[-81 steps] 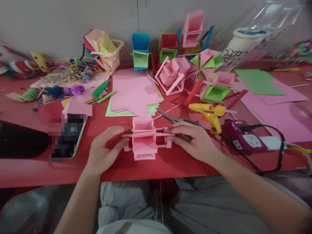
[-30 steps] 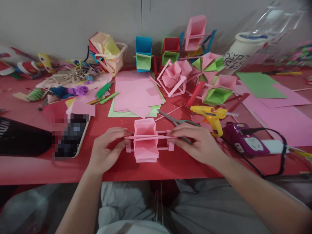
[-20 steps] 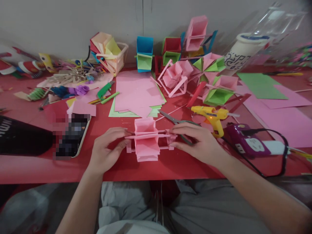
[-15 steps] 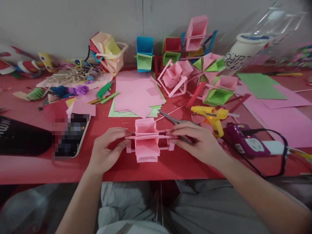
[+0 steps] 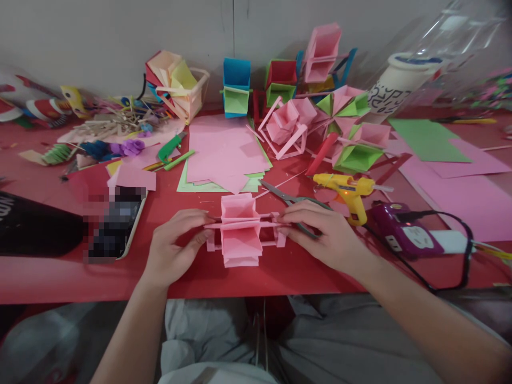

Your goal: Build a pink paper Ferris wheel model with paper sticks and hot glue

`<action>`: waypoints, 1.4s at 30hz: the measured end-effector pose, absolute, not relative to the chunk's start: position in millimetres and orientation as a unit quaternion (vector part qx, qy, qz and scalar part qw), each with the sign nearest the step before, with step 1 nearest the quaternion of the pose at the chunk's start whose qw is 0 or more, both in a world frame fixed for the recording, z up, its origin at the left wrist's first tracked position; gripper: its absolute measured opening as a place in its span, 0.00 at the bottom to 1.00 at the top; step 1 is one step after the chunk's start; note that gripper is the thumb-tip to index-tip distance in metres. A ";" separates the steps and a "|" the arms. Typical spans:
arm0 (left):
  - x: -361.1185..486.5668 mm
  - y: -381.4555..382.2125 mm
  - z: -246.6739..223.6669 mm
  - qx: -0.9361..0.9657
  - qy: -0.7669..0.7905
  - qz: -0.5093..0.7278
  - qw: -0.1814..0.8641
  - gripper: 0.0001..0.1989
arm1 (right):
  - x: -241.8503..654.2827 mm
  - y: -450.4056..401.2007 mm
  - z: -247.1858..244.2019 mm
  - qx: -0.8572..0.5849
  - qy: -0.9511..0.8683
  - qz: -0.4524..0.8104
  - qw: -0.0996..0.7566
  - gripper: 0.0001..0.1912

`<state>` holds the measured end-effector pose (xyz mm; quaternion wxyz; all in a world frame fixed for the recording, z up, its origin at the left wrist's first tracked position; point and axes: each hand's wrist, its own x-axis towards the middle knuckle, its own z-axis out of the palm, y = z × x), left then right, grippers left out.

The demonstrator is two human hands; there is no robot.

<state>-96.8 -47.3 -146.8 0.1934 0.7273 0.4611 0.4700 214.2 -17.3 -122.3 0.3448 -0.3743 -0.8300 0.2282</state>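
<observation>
A pink folded-paper wheel model [image 5: 240, 234] stands upright near the table's front edge, its box-like paper segments set between thin pink side frames. My left hand [image 5: 176, 242] pinches the left side of its frame between thumb and fingers. On the other side, my right hand [image 5: 322, 234] pinches the right end of the frame in the same way. Dark-handled scissors [image 5: 284, 194] lie open on the table, their handles partly hidden behind my right hand.
Pink and green paper sheets [image 5: 224, 152] lie behind the model. A yellow glue gun [image 5: 348, 192] and a purple power strip [image 5: 408, 232] sit at right, with cables. At left are a phone [image 5: 116, 224] and a black cylinder [image 5: 36, 226]. Paper models [image 5: 288, 125] stand along the back.
The view has shifted very slightly. Both hands keep the same pinch on the pink paper wheel model, which stays in place.
</observation>
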 end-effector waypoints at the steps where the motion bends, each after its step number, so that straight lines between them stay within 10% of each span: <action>1: -96.7 -47.1 -146.5 0.728 0.462 0.469 0.191 0.07 | 215.0 -16.7 -122.7 -0.374 -0.832 0.227 0.341 0.08; 42: -96.0 -46.9 -147.8 0.742 0.447 0.469 0.172 0.10 | 209.7 -17.8 -122.1 -0.360 -0.828 0.244 0.354 0.02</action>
